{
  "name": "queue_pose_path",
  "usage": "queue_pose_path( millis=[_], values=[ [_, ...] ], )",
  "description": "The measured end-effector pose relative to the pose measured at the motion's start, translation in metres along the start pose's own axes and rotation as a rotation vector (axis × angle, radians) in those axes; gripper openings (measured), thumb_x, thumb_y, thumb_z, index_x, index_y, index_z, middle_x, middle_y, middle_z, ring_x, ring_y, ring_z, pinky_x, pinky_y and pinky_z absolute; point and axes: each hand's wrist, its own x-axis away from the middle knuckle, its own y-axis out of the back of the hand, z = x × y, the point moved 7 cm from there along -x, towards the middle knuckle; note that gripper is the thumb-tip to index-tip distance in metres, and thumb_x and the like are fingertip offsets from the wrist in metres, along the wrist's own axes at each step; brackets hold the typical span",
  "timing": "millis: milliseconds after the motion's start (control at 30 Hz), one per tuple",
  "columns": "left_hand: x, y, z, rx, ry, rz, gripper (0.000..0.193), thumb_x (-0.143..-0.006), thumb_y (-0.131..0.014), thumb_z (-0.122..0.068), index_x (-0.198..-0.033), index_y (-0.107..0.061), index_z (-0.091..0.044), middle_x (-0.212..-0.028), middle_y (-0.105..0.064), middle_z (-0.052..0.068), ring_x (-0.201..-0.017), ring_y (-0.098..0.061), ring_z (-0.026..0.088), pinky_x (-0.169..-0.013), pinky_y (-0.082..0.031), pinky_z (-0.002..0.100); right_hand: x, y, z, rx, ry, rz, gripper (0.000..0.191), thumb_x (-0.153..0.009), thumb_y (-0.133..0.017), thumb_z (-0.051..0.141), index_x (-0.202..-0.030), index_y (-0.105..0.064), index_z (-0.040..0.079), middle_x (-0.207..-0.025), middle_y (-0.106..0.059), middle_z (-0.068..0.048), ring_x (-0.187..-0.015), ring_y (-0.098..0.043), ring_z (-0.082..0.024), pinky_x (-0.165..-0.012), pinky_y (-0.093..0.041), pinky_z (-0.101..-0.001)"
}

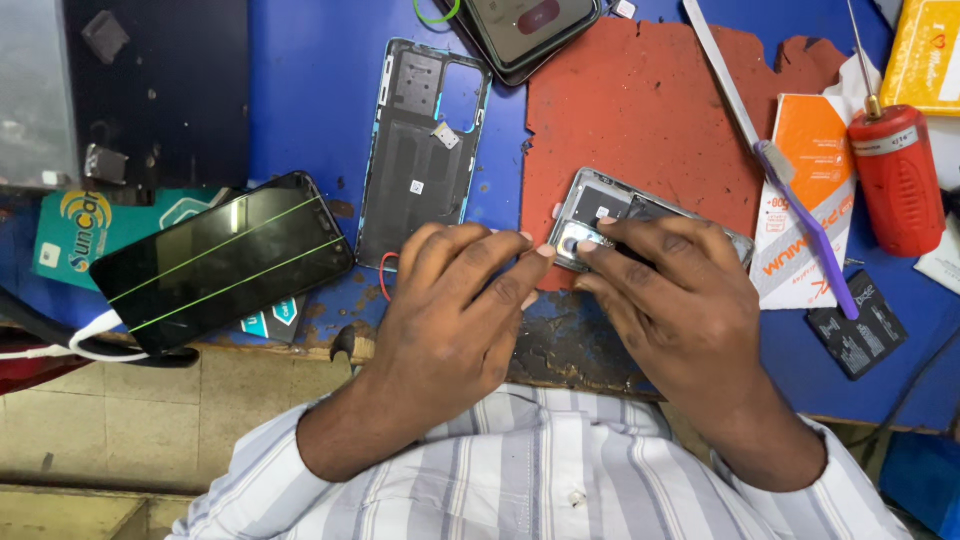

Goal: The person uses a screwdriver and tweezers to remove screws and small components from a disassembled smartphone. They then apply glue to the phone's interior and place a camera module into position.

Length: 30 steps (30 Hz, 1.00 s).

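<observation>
The opened phone [610, 215] under both hands shows bare metal around its frame, with a shiny silver camera ring against matt dark parts inside. It lies on a red mat [650, 110], dull and rubbery, its edges torn and ragged. The blue tabletop [310, 90] is painted, scuffed and chipped, worn through to rough dark patches at the front edge. The detached back cover [420, 150] is matt grey plastic. The black phone [225, 260] on the left has a glossy glass face. The red screwdriver [895, 180] has a ribbed plastic handle and thin steel shaft. The striped sleeves [560, 470] are soft woven cloth.
</observation>
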Motion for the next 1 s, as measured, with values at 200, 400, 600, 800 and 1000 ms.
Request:
queue_pose_path(
  millis=[200, 400, 600, 800, 1000],
  values=[
    [-0.004, -0.013, 0.0, -0.119, -0.039, 0.092, 0.043, -0.09, -0.069, -0.003, -0.133, -0.065, -0.002, -0.141, -0.059, 0.009, -0.129, -0.053, 0.031, -0.113, -0.035, 0.062, 0.004, 0.008, -0.006, -0.013, -0.036, -0.043, 0.029, -0.083, -0.085, 0.002, -0.111, -0.076, 0.006, -0.118, -0.073, -0.007, -0.103, -0.065, -0.026, -0.09, -0.053, -0.0352],
    [-0.012, -0.024, 0.002, -0.165, -0.063, 0.192, 0.05, -0.089, -0.065, -0.004, -0.139, -0.064, -0.004, -0.149, -0.056, 0.006, -0.136, -0.048, 0.035, -0.115, -0.027, 0.073, 0.009, -0.001, -0.017, -0.016, 0.04, -0.008, 0.034, -0.08, -0.083, -0.005, -0.112, -0.078, 0.002, -0.118, -0.074, -0.005, -0.098, -0.066, -0.024, -0.086, -0.053, -0.0349],
    [-0.018, -0.03, 0.007, -0.194, -0.071, 0.251, 0.049, -0.09, -0.065, -0.012, -0.138, -0.064, -0.004, -0.149, -0.054, 0.008, -0.138, -0.045, 0.037, -0.111, -0.026, 0.078, 0.006, -0.008, -0.028, -0.009, 0.074, 0.06, 0.039, -0.075, -0.083, 0.002, -0.113, -0.077, 0.003, -0.119, -0.073, -0.006, -0.095, -0.063, -0.024, -0.081, -0.049, -0.0357],
    [-0.017, -0.034, 0.011, -0.252, -0.103, 0.254, 0.039, -0.102, -0.064, -0.019, -0.139, -0.065, -0.005, -0.152, -0.052, 0.008, -0.141, -0.044, 0.036, -0.114, -0.026, 0.076, 0.004, -0.013, -0.029, 0.088, 0.102, 0.083, 0.039, -0.076, -0.083, 0.007, -0.114, -0.078, 0.005, -0.12, -0.075, -0.003, -0.089, -0.059, -0.024, -0.074, -0.042, -0.0359],
    [-0.017, -0.034, 0.006, -0.272, -0.099, 0.259, 0.037, -0.102, -0.063, -0.02, -0.137, -0.066, -0.009, -0.152, -0.051, 0.006, -0.14, -0.043, 0.037, -0.113, -0.026, 0.076, 0.008, -0.005, -0.036, -0.059, -0.041, 0.09, 0.04, -0.069, -0.078, -0.001, -0.108, -0.078, 0.006, -0.116, -0.073, -0.005, -0.095, -0.063, -0.026, -0.084, -0.049, -0.0356]
  ],
)
